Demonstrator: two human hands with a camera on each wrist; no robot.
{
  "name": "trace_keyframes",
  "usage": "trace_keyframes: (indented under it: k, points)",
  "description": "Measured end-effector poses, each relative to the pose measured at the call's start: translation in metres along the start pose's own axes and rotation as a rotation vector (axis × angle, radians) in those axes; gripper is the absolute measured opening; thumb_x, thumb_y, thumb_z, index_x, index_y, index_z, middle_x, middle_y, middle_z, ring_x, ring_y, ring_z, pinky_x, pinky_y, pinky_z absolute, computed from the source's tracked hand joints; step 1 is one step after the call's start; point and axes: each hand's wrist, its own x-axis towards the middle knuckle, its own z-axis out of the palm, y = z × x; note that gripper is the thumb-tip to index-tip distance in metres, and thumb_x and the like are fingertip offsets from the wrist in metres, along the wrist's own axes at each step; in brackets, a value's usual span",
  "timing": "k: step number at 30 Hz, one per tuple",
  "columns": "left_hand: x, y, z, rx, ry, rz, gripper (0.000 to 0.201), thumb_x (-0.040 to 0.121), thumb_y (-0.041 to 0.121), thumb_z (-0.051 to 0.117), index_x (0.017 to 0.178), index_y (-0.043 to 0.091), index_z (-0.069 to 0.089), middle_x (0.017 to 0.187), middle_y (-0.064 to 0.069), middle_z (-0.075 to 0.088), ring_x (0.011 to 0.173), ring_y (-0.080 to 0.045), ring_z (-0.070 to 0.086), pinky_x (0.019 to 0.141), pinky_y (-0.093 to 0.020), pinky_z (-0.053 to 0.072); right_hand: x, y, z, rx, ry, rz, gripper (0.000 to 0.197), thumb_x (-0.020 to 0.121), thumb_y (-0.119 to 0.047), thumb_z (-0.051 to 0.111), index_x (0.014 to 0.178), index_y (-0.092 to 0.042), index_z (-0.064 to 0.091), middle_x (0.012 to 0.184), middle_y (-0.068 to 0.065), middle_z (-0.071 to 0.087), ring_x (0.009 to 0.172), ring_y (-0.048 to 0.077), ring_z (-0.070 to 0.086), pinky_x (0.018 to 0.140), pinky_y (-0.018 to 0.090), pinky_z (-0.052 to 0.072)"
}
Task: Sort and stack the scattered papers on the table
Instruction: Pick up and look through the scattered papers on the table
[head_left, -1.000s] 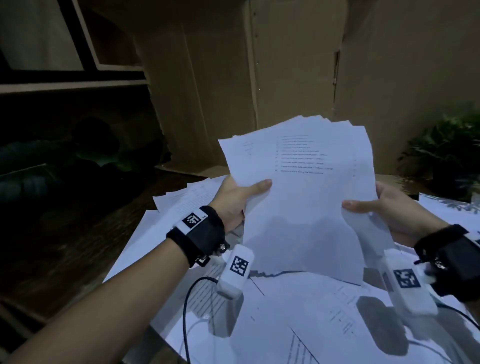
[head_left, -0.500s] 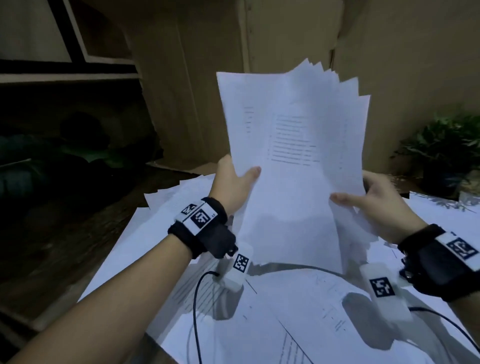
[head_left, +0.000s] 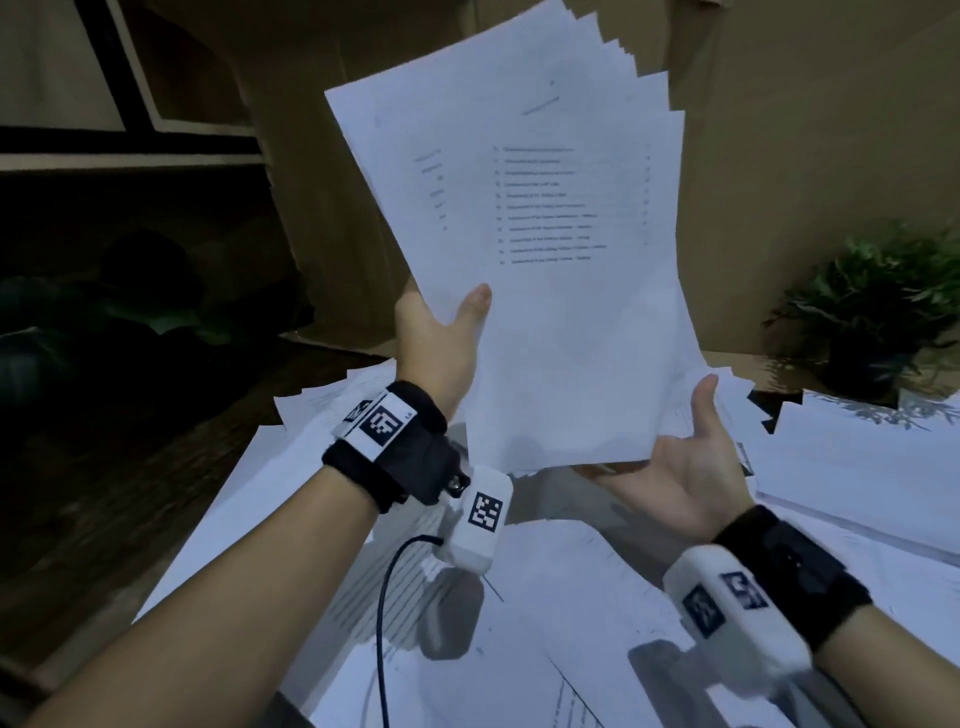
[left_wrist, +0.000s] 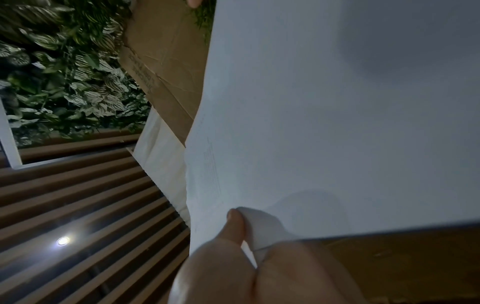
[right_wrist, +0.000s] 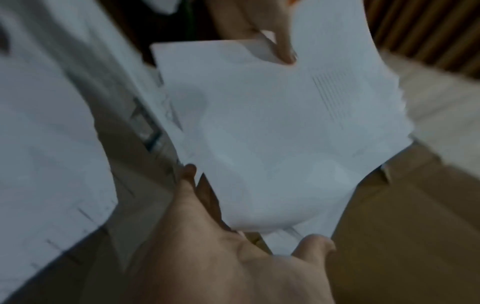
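Cardboard backdrop (head_left: 810, 156): brown panels standing behind the table; fills the upper half of head view; creased flap also seen in L-wrist view.
Table (head_left: 130, 493): dark wood; mostly covered w/ loose sheets.
Scattered papers (head_left: 571, 649): white printed sheets lying overlapped on the table, below & around both forearms; edges unaligned.
Held stack (head_left: 561, 291): sheaf of white sheets held near-upright above the table; top edges fanned out toward upper right; front sheet carries a list of printed lines, text too small to read.
Plant (head_left: 883, 312): small green plant, far right, at the table's back edge.
Left hand (head_left: 436, 338): at stack's left edge; thumb over the front sheet, fingers behind; L-wrist view shows thumb & finger pinching the sheets.
Right hand (head_left: 685, 478): palm up under stack's lower right corner; fingers loosely spread, not curled round the paper; thumb raised beside the right edge; R-wrist view blurred.
Wrist units (head_left: 480, 519): white housings w/ square black-white markers, on black bands, one per wrist.
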Motion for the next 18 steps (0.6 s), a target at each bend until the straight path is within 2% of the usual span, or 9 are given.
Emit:
trace_keyframes:
  k: [2,3,5,7,8,10,12,15,18]
  points:
    - [-0.004,0.001,0.005,-0.002,0.008,0.026,0.025,0.092,0.009,0.066,0.102,0.030,0.056,0.105,0.012,0.067,0.102,-0.005,0.066,0.091,-0.021,0.051,0.001,0.005,-0.001,0.109,0.093,-0.035,0.101,0.072,-0.082,0.058,0.145,-0.013,0.047,0.144,0.024,0.052,0.134,0.046,0.046,0.117,0.057,0.029]
    - [-0.005,0.001,0.007,-0.003,0.019,0.031,0.025,0.092,0.010,0.066,0.102,0.031,0.055,0.106,0.012,0.067,0.103,-0.006,0.066,0.092,-0.022,0.051,0.003,0.008,-0.005,0.118,0.184,-0.053,0.102,0.069,-0.080,0.061,0.143,-0.011,0.049,0.141,0.026,0.054,0.131,0.046,0.049,0.114,0.059,0.033]
    - [-0.006,0.003,0.009,-0.010,0.042,0.025,0.024,0.092,0.012,0.067,0.100,0.031,0.055,0.107,0.011,0.066,0.105,-0.008,0.065,0.098,-0.029,0.051,0.002,0.013,-0.004,0.102,0.276,-0.086,0.104,0.066,-0.077,0.064,0.141,-0.007,0.049,0.138,0.024,0.056,0.128,0.045,0.051,0.109,0.061,0.036]
    - [-0.007,0.002,0.010,-0.016,0.034,0.011,0.023,0.092,0.013,0.068,0.100,0.031,0.055,0.107,0.009,0.067,0.106,-0.011,0.065,0.100,-0.035,0.051,0.001,0.012,0.001,0.077,0.162,-0.111,0.093,0.075,-0.074,0.061,0.141,-0.010,0.050,0.139,0.020,0.058,0.129,0.041,0.053,0.112,0.057,0.035]
    - [-0.008,0.002,0.010,-0.009,0.023,0.007,0.023,0.091,0.013,0.068,0.102,0.029,0.056,0.108,0.008,0.067,0.107,-0.011,0.065,0.100,-0.035,0.051,-0.001,0.009,0.006,0.093,0.096,-0.122,0.084,0.083,-0.069,0.059,0.143,-0.011,0.050,0.140,0.018,0.057,0.131,0.040,0.053,0.115,0.055,0.033]
    - [-0.011,0.002,0.009,0.003,-0.007,0.006,0.024,0.091,0.013,0.069,0.110,0.022,0.058,0.108,0.008,0.067,0.104,-0.006,0.065,0.096,-0.026,0.052,-0.004,0.001,0.016,0.174,0.069,-0.158,0.066,0.092,-0.052,0.061,0.143,-0.011,0.051,0.141,0.016,0.058,0.132,0.038,0.053,0.118,0.052,0.031]
    - [-0.016,0.003,0.010,-0.003,-0.016,-0.008,0.031,0.089,0.011,0.070,0.119,0.011,0.058,0.109,0.006,0.068,0.101,-0.002,0.066,0.091,-0.018,0.052,-0.007,-0.005,0.018,0.192,0.097,-0.202,0.053,0.094,-0.037,0.062,0.140,-0.010,0.054,0.137,0.015,0.061,0.129,0.037,0.057,0.116,0.049,0.033]
    - [-0.020,0.004,0.012,-0.030,-0.049,-0.059,0.042,0.085,0.013,0.076,0.121,0.006,0.058,0.116,-0.003,0.069,0.106,-0.012,0.067,0.096,-0.030,0.053,-0.008,-0.008,0.016,0.175,0.108,-0.230,0.049,0.092,-0.025,0.062,0.138,-0.010,0.055,0.135,0.015,0.062,0.127,0.036,0.058,0.116,0.047,0.035]
    - [-0.021,0.008,0.014,-0.049,-0.089,-0.091,0.048,0.078,0.013,0.082,0.120,0.003,0.060,0.114,-0.007,0.071,0.105,-0.018,0.069,0.096,-0.038,0.054,-0.010,-0.010,0.014,0.126,0.145,-0.231,0.048,0.090,-0.022,0.060,0.136,-0.007,0.057,0.134,0.017,0.062,0.128,0.036,0.057,0.117,0.046,0.033]
